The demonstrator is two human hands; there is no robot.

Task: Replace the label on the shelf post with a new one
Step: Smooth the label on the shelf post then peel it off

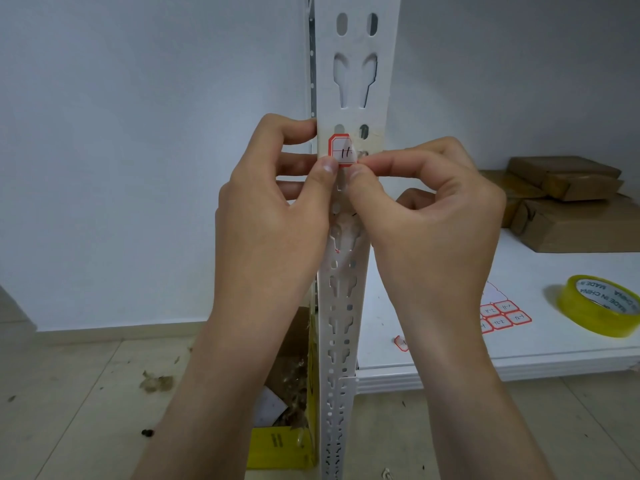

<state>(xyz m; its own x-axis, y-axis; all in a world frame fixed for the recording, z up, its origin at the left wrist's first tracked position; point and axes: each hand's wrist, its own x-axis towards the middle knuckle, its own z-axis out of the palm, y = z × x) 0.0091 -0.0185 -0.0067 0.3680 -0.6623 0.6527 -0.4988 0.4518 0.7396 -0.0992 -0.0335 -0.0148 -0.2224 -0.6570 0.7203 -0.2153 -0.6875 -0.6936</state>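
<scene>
Both hands met at the white slotted post (349, 84), about midway up the frame. The label (343, 150), white with a red border and dark handwritten marks, sat against the post's front face just below a pair of small oval holes, its right side folded or lifting so that it looked cut off at an angle. The left hand (273, 216) wrapped the post from the left, its fingers curled round the post's edge and its thumb pressed on the label's lower left corner. The right hand (426, 209) came in from the right with thumb and forefinger pinched together at the label's lower right edge, so its grip was closed on the label; whether the label was stuck down or partly free could not be told. Yellowish tape residue showed on the post around the label. To the right, a white shelf (519, 271) carried a roll of clear tape (601, 304) near its front right, a sheet of labels (502, 317) with red borders just beside the right wrist, and one loose sticker (401, 342) near the shelf's front edge. Brown parcels (568, 199) were stacked at the back of the shelf. Below, left of the post, a yellow box (284, 448) stood on the tiled floor (86, 393), which had scraps scattered on it.
</scene>
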